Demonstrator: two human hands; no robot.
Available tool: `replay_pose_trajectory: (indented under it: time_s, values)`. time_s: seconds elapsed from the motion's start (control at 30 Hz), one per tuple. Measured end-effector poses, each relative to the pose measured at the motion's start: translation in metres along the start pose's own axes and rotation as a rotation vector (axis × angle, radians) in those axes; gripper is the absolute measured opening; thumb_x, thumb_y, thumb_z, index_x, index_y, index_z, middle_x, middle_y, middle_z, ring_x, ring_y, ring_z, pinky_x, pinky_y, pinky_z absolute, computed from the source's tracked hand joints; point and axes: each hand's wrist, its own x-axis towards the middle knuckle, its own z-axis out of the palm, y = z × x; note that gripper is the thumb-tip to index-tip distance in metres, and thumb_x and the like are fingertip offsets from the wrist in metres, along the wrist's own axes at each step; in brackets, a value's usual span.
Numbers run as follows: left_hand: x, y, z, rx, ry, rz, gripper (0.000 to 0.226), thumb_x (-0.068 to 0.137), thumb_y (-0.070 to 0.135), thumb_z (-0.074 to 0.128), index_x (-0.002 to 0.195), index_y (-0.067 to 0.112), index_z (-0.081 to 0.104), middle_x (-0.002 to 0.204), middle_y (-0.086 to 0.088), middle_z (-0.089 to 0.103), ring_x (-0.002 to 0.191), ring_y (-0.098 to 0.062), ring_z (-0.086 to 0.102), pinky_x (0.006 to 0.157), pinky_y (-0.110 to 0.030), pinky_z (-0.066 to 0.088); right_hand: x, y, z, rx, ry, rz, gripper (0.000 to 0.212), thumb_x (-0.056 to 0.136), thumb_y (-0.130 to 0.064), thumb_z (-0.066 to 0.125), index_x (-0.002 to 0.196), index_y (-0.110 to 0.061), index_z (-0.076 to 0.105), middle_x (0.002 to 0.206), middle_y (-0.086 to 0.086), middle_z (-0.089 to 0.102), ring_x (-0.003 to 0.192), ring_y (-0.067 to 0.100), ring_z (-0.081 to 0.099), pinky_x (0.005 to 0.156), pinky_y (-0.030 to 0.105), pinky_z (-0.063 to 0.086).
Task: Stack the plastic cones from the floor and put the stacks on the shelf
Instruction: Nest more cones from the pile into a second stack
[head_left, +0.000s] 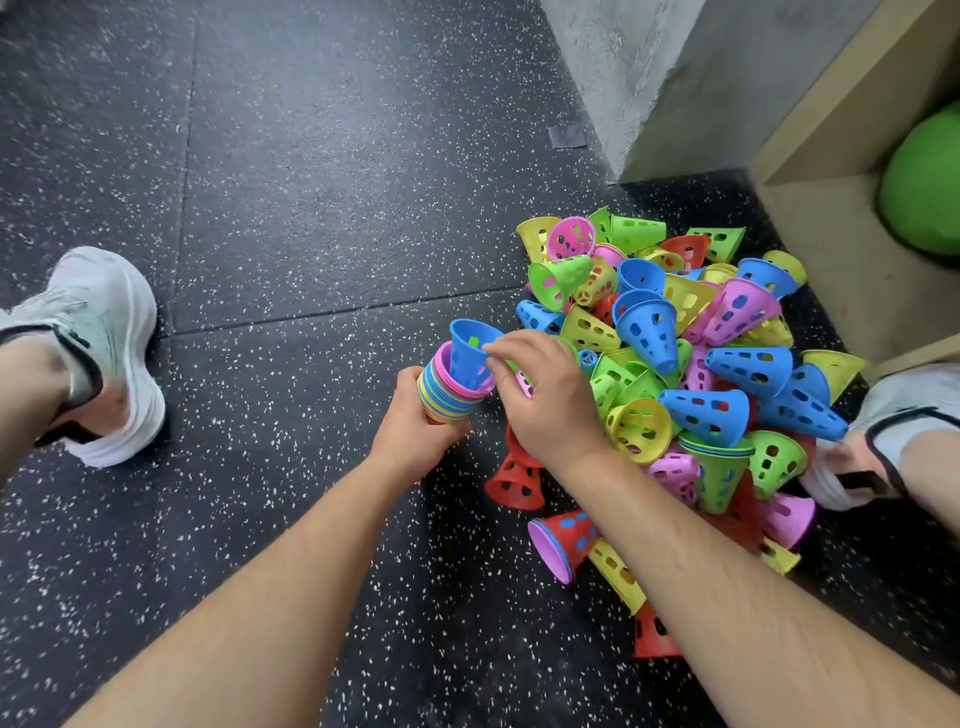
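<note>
A heap of small perforated plastic cones (675, 364) in blue, green, yellow, pink and red lies on the dark speckled floor at the right. My left hand (410, 421) is wrapped around a many-coloured stack of nested cones (447, 392), held on its side. A blue cone (470, 353) sits partly inside the stack's open end. My right hand (545, 395) pinches that blue cone's rim with its fingertips, just left of the heap. The wooden shelf (831, 218) stands at the far right.
A green ball (924, 182) rests in the shelf's lower compartment. A grey concrete wall corner (649, 88) rises behind the heap. My left shoe (104, 353) is on the floor at the left; my right shoe (893, 415) touches the heap's right edge.
</note>
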Motion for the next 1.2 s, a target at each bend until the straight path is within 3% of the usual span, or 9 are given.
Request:
replay_pose_trajectory:
  time_s: [0.17, 0.27, 0.33, 0.47, 0.57, 0.67, 0.8, 1.0, 1.2]
  values:
    - [-0.001, 0.0, 0.0, -0.01, 0.022, 0.001, 0.064, 0.066, 0.036, 0.076, 0.119, 0.028, 0.04, 0.098, 0.008, 0.065, 0.088, -0.019, 0.068, 0.086, -0.047, 0.058, -0.013, 0.004, 0.009, 0.056, -0.291, 0.02, 0.024, 0.097, -0.016, 0.055, 0.113, -0.006, 0.071, 0.116, 0.007, 0.065, 0.113, 0.02, 0.06, 0.104, 0.033, 0.045]
    - [0.0, 0.0, -0.001, -0.006, 0.028, -0.003, 0.065, 0.067, 0.034, 0.078, 0.119, 0.029, 0.04, 0.097, 0.01, 0.065, 0.084, -0.013, 0.066, 0.086, -0.044, 0.056, -0.01, 0.007, 0.007, 0.065, -0.286, 0.072, 0.026, 0.099, -0.013, 0.052, 0.119, -0.005, 0.067, 0.117, 0.006, 0.065, 0.114, 0.017, 0.058, 0.104, 0.023, 0.041]
    - [-0.002, -0.001, -0.002, -0.004, 0.039, -0.011, 0.064, 0.069, 0.03, 0.08, 0.119, 0.029, 0.04, 0.098, 0.01, 0.063, 0.084, -0.011, 0.064, 0.087, -0.043, 0.055, -0.001, 0.012, 0.009, 0.026, -0.239, 0.114, 0.028, 0.097, -0.009, 0.051, 0.121, -0.005, 0.064, 0.118, 0.009, 0.063, 0.113, 0.022, 0.057, 0.103, 0.026, 0.041]
    - [-0.008, -0.009, -0.009, 0.009, 0.1, -0.052, 0.065, 0.063, 0.037, 0.075, 0.118, 0.035, 0.041, 0.105, 0.011, 0.064, 0.091, -0.015, 0.066, 0.086, -0.04, 0.055, 0.023, 0.022, 0.021, -0.264, -0.429, 0.084, 0.048, 0.086, 0.0, 0.053, 0.131, -0.013, 0.06, 0.133, 0.012, 0.053, 0.123, 0.033, 0.049, 0.104, 0.046, 0.042]
    - [-0.011, -0.013, -0.014, -0.013, 0.1, -0.057, 0.067, 0.064, 0.036, 0.074, 0.122, 0.033, 0.041, 0.107, 0.012, 0.063, 0.094, -0.014, 0.066, 0.089, -0.039, 0.054, 0.038, 0.022, 0.03, -0.511, -0.614, 0.03, 0.057, 0.087, -0.002, 0.055, 0.14, -0.023, 0.053, 0.155, 0.01, 0.033, 0.142, 0.03, 0.03, 0.112, 0.04, 0.031]
    - [-0.009, -0.014, -0.015, -0.02, 0.092, -0.051, 0.063, 0.069, 0.034, 0.075, 0.122, 0.034, 0.041, 0.106, 0.014, 0.062, 0.091, -0.011, 0.065, 0.088, -0.038, 0.053, 0.049, 0.022, 0.039, -0.654, -0.702, -0.027, 0.045, 0.088, -0.002, 0.053, 0.13, -0.017, 0.059, 0.151, 0.012, 0.034, 0.138, 0.03, 0.033, 0.112, 0.037, 0.03]
    - [-0.009, -0.015, -0.015, 0.008, 0.083, -0.073, 0.058, 0.075, 0.031, 0.076, 0.118, 0.038, 0.038, 0.099, 0.017, 0.064, 0.087, -0.006, 0.064, 0.084, -0.036, 0.051, 0.052, 0.026, 0.047, -0.665, -0.687, -0.051, 0.023, 0.087, -0.001, 0.054, 0.107, -0.008, 0.063, 0.127, 0.01, 0.045, 0.116, 0.032, 0.049, 0.092, 0.039, 0.042]
    - [-0.009, -0.012, -0.016, 0.068, 0.057, -0.075, 0.062, 0.066, 0.047, 0.072, 0.116, 0.044, 0.036, 0.106, 0.015, 0.064, 0.097, -0.018, 0.067, 0.093, -0.046, 0.055, 0.055, 0.027, 0.035, -0.257, -0.441, 0.061, 0.019, 0.097, -0.012, 0.058, 0.11, 0.0, 0.064, 0.157, 0.022, 0.032, 0.141, 0.037, 0.038, 0.114, 0.034, 0.03]
    - [-0.009, -0.007, -0.012, 0.102, 0.097, -0.086, 0.068, 0.068, 0.043, 0.075, 0.125, 0.037, 0.039, 0.111, 0.011, 0.065, 0.1, -0.022, 0.066, 0.091, -0.046, 0.054, 0.035, 0.007, -0.001, -0.018, -0.255, 0.095, 0.019, 0.101, -0.018, 0.055, 0.113, -0.007, 0.065, 0.156, 0.018, 0.037, 0.144, 0.024, 0.034, 0.108, 0.012, 0.022]
